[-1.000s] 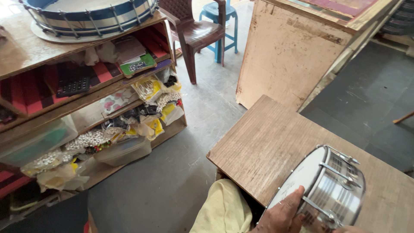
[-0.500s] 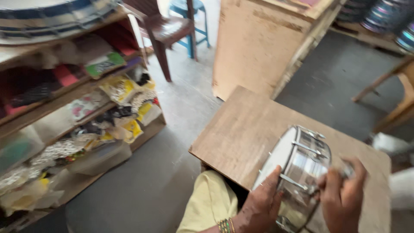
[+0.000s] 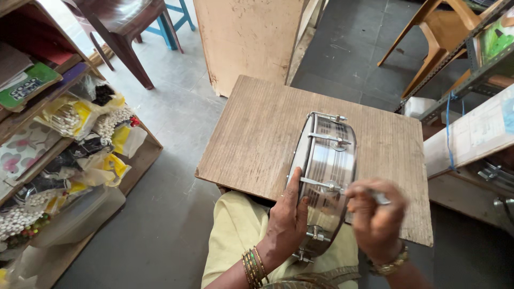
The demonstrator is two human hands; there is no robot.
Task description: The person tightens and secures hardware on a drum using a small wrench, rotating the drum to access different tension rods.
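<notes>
- Left hand (image 3: 287,218): palm laid flat against the drumhead side of the snare drum (image 3: 326,176), fingers extended upward along the rim, thumb spread toward the shell. The fingers are open and press against the drum rather than closing around it. Several bangles sit on the wrist.
- Right hand (image 3: 376,218): raised beside the metal shell at its near end, fingers curled closed on a small metal tool (image 3: 381,198). The hand is motion-blurred, so the exact form of the tool cannot be determined.
- Snare drum: stands on its edge, tilted, on the near-right part of the worktop (image 3: 257,139), with its lower end overhanging the near edge above the lap. The chrome shell carries tension rods and lugs along its side.
- Worktop: a bare wooden board; the drum is the only item on it.
- Shelf unit (image 3: 32,112), well apart from the worktop's left edge: open compartments hold clear plastic bags (image 3: 80,115) of small white and yellow items, flat printed packets and dark bundles. A clear plastic tub (image 3: 80,214) stands on the lowest level; its contents cannot be made out.
- Beyond the far edge: a brown plastic chair (image 3: 126,27) and an upright wooden panel (image 3: 249,40).
</notes>
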